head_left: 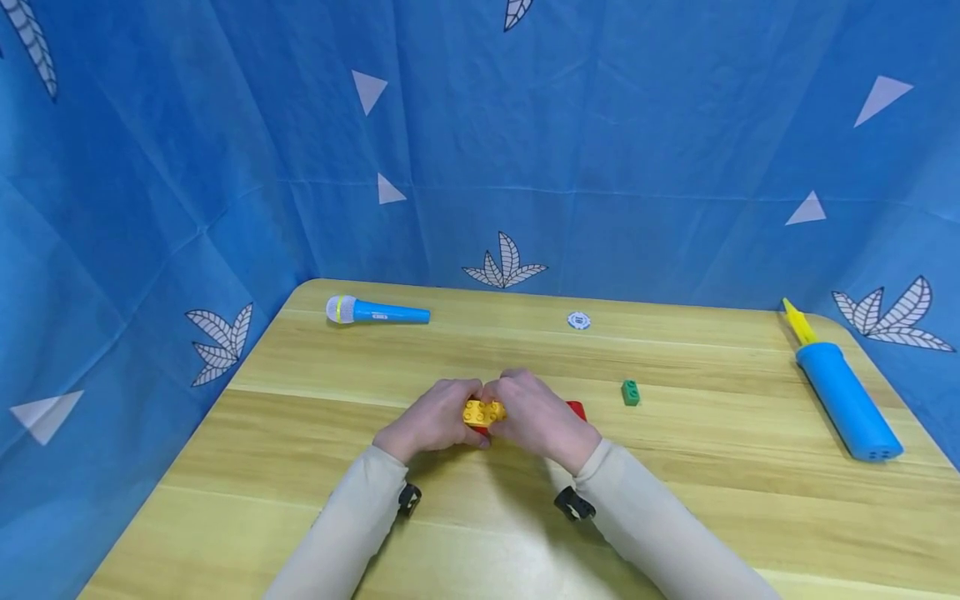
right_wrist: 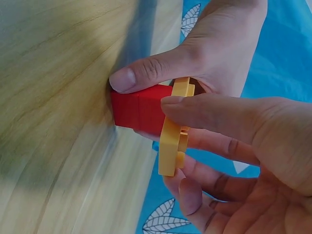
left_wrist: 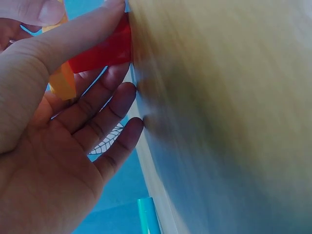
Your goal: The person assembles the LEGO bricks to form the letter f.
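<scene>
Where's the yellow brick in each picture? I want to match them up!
Head: the yellow brick is just below the middle, between the left hand and right hand.
Left wrist: upper left, partly hidden behind a thumb.
Right wrist: near the middle, under the right thumb.
Shared landmark: the red block against the yellow brick, seen in all three views.

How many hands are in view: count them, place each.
2: the left hand, gripping the red block, and the right hand, pinching the yellow piece, together at the table.
</scene>
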